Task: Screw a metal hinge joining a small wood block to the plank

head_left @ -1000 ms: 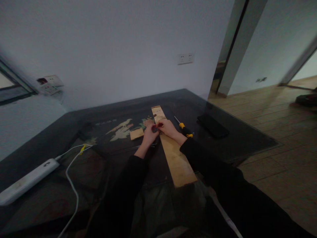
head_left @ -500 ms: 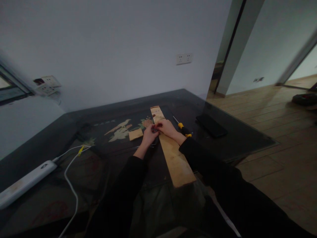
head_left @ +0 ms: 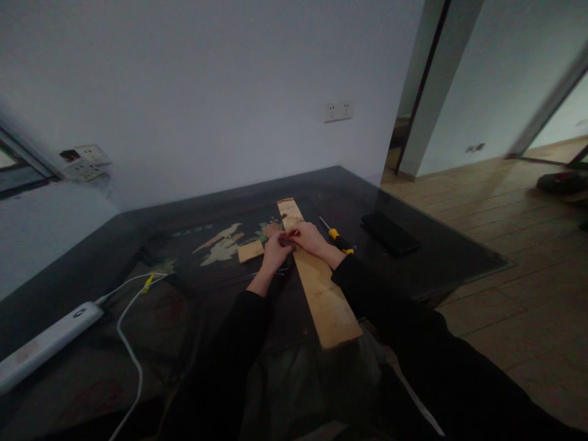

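While left hand (head_left: 275, 251) meets right hand (head_left: 310, 237) over plank (head_left: 324, 291) edge, fingers (head_left: 295, 229) pinched, contents unclear, gap before screwdriver (head_left: 339, 239)

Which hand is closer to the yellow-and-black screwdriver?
The right. The right hand is over the wooden board, just left of the screwdriver; the left hand is farther left, by the board's left edge.

Long pale wooden plank (head_left: 321, 288), aslant

No legible wording; just a short row of pale characters (head_left: 192, 231) on the dark tabletop (head_left: 452, 248), too faint and blurred to read.
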`<state>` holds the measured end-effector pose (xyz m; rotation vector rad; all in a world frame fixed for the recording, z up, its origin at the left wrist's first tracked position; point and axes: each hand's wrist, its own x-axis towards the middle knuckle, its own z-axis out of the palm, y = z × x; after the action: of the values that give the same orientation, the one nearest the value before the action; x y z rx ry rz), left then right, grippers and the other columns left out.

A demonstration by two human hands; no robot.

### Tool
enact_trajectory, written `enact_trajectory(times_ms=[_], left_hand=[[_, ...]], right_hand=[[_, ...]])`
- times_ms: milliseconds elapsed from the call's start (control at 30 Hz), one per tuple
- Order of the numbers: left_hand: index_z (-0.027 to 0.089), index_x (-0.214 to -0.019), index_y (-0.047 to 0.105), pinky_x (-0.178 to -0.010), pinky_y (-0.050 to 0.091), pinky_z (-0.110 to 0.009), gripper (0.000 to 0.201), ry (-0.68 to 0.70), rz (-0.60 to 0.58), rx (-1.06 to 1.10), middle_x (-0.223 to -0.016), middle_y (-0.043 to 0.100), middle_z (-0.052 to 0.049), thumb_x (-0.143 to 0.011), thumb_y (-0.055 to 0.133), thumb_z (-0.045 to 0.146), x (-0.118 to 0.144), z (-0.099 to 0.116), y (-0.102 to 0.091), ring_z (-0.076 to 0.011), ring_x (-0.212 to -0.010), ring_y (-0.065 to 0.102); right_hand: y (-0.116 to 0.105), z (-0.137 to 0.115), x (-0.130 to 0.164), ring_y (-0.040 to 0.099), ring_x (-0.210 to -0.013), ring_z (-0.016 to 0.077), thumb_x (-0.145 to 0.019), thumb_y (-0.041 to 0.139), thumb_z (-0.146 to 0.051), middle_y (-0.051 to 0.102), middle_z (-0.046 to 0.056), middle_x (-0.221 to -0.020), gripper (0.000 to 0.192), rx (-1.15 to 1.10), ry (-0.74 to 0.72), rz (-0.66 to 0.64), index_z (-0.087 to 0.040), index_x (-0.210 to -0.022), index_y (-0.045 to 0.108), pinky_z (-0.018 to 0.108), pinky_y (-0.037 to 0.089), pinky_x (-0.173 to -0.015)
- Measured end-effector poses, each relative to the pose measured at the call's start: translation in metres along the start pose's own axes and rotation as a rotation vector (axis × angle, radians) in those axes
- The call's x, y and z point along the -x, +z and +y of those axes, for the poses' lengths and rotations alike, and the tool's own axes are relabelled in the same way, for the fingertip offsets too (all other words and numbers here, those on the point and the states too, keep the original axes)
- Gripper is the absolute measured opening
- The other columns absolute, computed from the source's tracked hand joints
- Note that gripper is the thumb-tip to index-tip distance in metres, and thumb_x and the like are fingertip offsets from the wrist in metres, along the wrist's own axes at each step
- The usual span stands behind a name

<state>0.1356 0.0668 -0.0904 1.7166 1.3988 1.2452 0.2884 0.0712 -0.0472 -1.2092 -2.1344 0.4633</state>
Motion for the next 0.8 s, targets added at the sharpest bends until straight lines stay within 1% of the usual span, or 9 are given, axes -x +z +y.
enact_trajectory(times_ms=[133, 267, 433, 567, 700, 800], left_hand=[[0.015, -0.100, 0.069, -0.070, 0.051, -0.027, 0.029, 0.061, 0.010, -0.129, -0.085, 0.072, -0.004, -0.073, 0.070, 0.006, 0.001, 0.001, 0.000, -0.0151, -0.070, 0.064], [0.015, -0.099, 0.072, -0.072, 0.051, -0.027, 0.024, 0.088, 0.021, -0.246, -0.086, 0.074, -0.006, -0.077, 0.067, 0.007, 0.002, 0.003, 0.000, -0.0180, -0.075, 0.067], [0.014, -0.100, 0.074, -0.076, 0.052, -0.028, 0.020, 0.097, 0.022, -0.282, -0.089, 0.076, -0.008, -0.082, 0.066, 0.009, 0.001, 0.004, 0.000, -0.0201, -0.082, 0.070], [0.015, -0.098, 0.074, -0.076, 0.051, -0.028, 0.018, 0.113, 0.032, -0.305, -0.089, 0.076, -0.008, -0.083, 0.066, 0.010, 0.001, 0.004, 0.000, -0.0204, -0.082, 0.070], [0.016, -0.092, 0.073, -0.074, 0.051, -0.028, 0.009, 0.111, 0.054, -0.303, -0.085, 0.076, -0.007, -0.083, 0.069, 0.016, 0.001, 0.002, 0.001, -0.0194, -0.078, 0.070], [0.017, -0.090, 0.073, -0.073, 0.051, -0.027, 0.007, 0.101, 0.060, -0.279, -0.083, 0.075, -0.006, -0.083, 0.071, 0.018, 0.001, 0.000, 0.002, -0.0181, -0.077, 0.069]], right_hand=[[0.000, -0.004, 0.002, 0.070, -0.092, 0.0184, -0.085, 0.066, -0.015, 0.078, 0.006, -0.098, 0.017, 0.040, 0.025, 0.018, -0.019, -0.096, 0.078, 0.028, 0.049, -0.086], [0.002, -0.005, 0.004, 0.068, -0.097, 0.0201, -0.087, 0.063, -0.018, 0.077, 0.006, -0.102, 0.018, 0.103, 0.043, 0.043, -0.021, -0.098, 0.076, 0.030, 0.049, -0.087], [0.003, -0.006, 0.004, 0.067, -0.101, 0.0209, -0.088, 0.060, -0.020, 0.076, 0.006, -0.105, 0.020, 0.181, 0.042, 0.033, -0.021, -0.101, 0.075, 0.031, 0.048, -0.087], [0.002, -0.010, 0.006, 0.067, -0.100, 0.0213, -0.090, 0.059, -0.022, 0.076, 0.006, -0.105, 0.019, 0.230, 0.053, 0.025, -0.021, -0.102, 0.074, 0.030, 0.047, -0.084], [-0.007, -0.017, 0.007, 0.066, -0.095, 0.0199, -0.094, 0.056, -0.029, 0.074, 0.007, -0.109, 0.019, 0.265, 0.010, 0.078, -0.021, -0.101, 0.072, 0.029, 0.046, -0.078], [-0.023, -0.013, 0.009, 0.066, -0.090, 0.0182, -0.097, 0.054, -0.035, 0.072, 0.006, -0.111, 0.023, 0.243, 0.036, 0.156, -0.021, -0.102, 0.070, 0.029, 0.045, -0.076]])
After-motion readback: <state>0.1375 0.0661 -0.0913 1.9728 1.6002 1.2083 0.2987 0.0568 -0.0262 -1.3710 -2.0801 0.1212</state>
